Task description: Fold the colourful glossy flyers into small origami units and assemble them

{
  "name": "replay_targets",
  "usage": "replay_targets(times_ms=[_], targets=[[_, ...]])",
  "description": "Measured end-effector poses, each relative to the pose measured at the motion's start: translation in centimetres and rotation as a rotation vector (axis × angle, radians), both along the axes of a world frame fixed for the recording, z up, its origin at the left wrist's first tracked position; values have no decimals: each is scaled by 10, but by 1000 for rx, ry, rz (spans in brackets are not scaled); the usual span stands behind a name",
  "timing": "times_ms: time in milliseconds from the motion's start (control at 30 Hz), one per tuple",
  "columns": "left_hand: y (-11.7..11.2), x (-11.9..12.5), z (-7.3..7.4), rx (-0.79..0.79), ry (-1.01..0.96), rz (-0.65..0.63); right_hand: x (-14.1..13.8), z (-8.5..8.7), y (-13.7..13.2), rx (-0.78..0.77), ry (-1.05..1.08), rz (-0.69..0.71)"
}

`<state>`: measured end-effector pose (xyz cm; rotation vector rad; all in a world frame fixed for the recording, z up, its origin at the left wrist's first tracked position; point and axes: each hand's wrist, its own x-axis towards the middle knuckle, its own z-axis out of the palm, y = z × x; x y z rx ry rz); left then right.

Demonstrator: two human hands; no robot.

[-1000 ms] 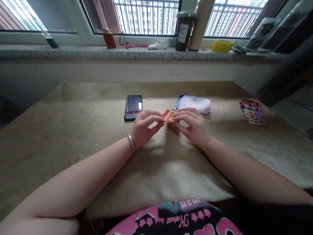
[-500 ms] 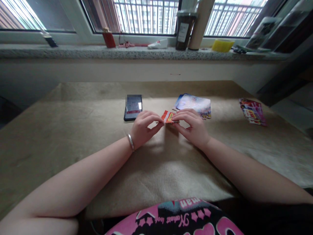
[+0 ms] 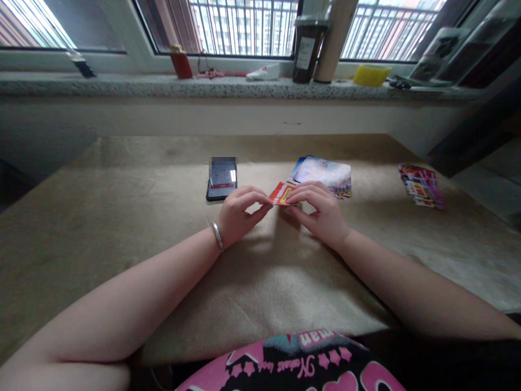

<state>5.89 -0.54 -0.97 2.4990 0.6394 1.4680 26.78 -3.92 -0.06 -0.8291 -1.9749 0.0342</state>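
A small red and yellow card (image 3: 281, 194) is pinched between both my hands just above the beige table cover (image 3: 122, 217). My left hand (image 3: 240, 214), with a silver bangle on the wrist, grips its left edge with curled fingers. My right hand (image 3: 319, 209) holds its right edge, fingers bent over it. A black phone (image 3: 222, 178) with a lit screen lies just behind my left hand. A stack of bluish picture cards (image 3: 323, 172) lies behind my right hand.
A pink and red pile of cards (image 3: 421, 186) lies at the table's right side. On the stone windowsill (image 3: 122, 86) stand a red cup (image 3: 181, 64), a dark cup (image 3: 306, 51), a cardboard tube (image 3: 331, 41) and a yellow object (image 3: 370, 76).
Hardly anything differs. The card's far edge has tipped up slightly between my fingers; both hands stay in place.
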Motion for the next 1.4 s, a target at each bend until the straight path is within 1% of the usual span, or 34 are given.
replay_targets(times_ms=[67, 233, 433, 700, 1033, 1233, 1333, 1400], targets=[[0, 0, -1, -26, -9, -17, 0, 0, 0, 5, 10, 8], [1, -1, -1, 39, -19, 12, 1, 1, -1, 12, 15, 10], [1, -1, -2, -20, -30, -25, 0, 1, 0, 34, 16, -23], [-1, -2, 0, -60, -32, -32, 2, 0, -1, 3, 27, -2], [0, -2, -2, -81, -25, 18, 2, -2, 0, -15, 33, -37], [2, -2, -4, -49, -21, 22, 3, -1, 2, 15, 15, -7], [2, -1, -3, -18, 15, 40, 2, 0, 1, 26, -6, -35], [2, -1, -2, 38, 47, 64, 0, 1, -1, 38, -42, -48]])
